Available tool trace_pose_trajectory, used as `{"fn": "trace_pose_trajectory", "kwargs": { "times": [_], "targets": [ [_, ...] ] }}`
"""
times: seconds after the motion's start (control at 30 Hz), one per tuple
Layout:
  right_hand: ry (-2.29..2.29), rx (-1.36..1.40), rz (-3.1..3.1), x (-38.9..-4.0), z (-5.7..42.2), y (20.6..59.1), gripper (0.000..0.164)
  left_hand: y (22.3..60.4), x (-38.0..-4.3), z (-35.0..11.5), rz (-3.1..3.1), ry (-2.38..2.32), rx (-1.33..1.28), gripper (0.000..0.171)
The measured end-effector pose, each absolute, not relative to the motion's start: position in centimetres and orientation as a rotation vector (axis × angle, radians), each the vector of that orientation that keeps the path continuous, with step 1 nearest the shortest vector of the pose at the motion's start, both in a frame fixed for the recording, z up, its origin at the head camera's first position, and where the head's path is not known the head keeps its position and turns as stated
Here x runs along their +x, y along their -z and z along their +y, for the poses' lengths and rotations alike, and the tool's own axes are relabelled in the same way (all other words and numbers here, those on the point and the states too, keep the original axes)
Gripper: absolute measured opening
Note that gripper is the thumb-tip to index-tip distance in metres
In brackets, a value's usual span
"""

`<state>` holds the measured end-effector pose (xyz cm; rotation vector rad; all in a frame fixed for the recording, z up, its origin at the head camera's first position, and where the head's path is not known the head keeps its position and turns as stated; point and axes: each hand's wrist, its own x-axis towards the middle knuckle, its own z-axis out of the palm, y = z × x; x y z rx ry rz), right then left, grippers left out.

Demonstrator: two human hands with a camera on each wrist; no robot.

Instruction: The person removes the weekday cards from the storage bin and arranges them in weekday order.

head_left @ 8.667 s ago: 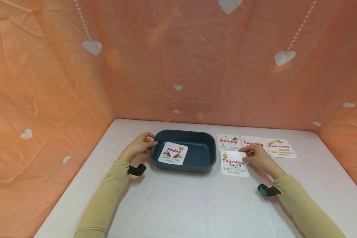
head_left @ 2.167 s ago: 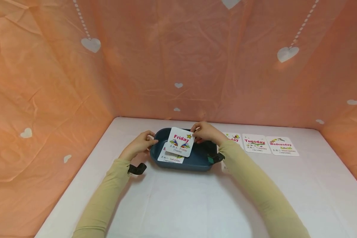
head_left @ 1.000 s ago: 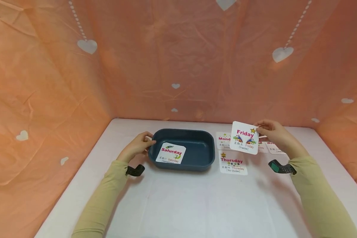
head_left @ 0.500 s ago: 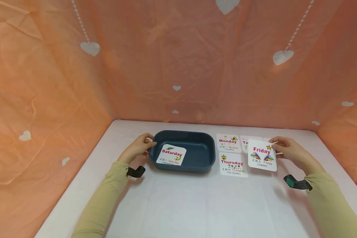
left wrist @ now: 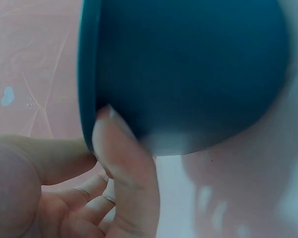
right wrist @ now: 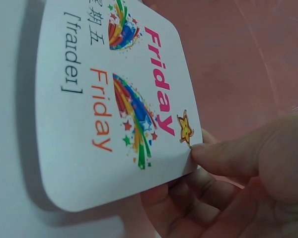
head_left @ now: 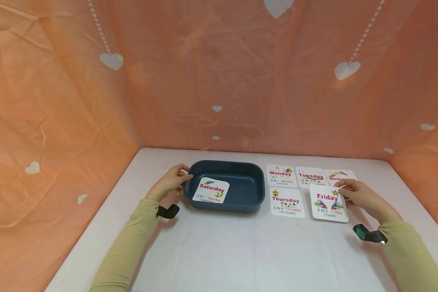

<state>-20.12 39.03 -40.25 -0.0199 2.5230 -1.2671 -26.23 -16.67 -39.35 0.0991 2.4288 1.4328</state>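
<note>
My left hand (head_left: 169, 181) pinches the left end of a dark blue tray (head_left: 241, 206); the left wrist view shows a finger and the thumb on either side of the tray's rim (left wrist: 89, 74). Inside the tray lies a Saturday flashcard (head_left: 211, 190). At the right, my right hand (head_left: 363, 198) pinches a Friday flashcard (head_left: 329, 203) by its upper right corner, thumb beside the printed star. In the right wrist view the Friday card (right wrist: 104, 163) is tilted close over the white surface, with a shadow along its edge. It overlaps the lower edges of the Tuesday card (head_left: 310, 176) and Wednesday card (head_left: 339, 176).
Monday (head_left: 281, 175) lies in the back row of cards, left of Tuesday. In front of it is the Thursday card (head_left: 286, 202), just left of Friday. The white tabletop (head_left: 241, 251) extends toward me; an orange cloth (head_left: 241, 81) with hearts hangs behind and at both sides.
My right hand took the Friday card out of the tray, uncovering Saturday, carried it right, and lowered it beside Thursday, which it had let go of earlier. My left hand stays on the tray.
</note>
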Motion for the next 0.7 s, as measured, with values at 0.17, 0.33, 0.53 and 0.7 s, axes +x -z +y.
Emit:
{"fn": "trace_pose_trajectory", "kwargs": {
  "times": [0.17,0.33,0.53,0.7],
  "targets": [
    [1.258,0.009,2.516,-20.16,38.84,41.04,0.031,39.27,-26.11,-16.59,2.424,-1.430,0.091,0.033],
    [1.231,0.021,2.521,-20.03,38.63,41.28,0.030,39.29,-26.12,-16.56,2.426,-1.426,0.092,0.034],
    [1.182,-0.013,2.553,-19.96,38.50,41.08,0.034,39.34,-26.21,-16.59,2.434,-1.419,0.099,0.033],
    [1.176,-0.037,2.569,-20.00,38.52,41.13,0.039,39.42,-26.27,-16.66,2.431,-1.423,0.106,0.033]
  ]
}}
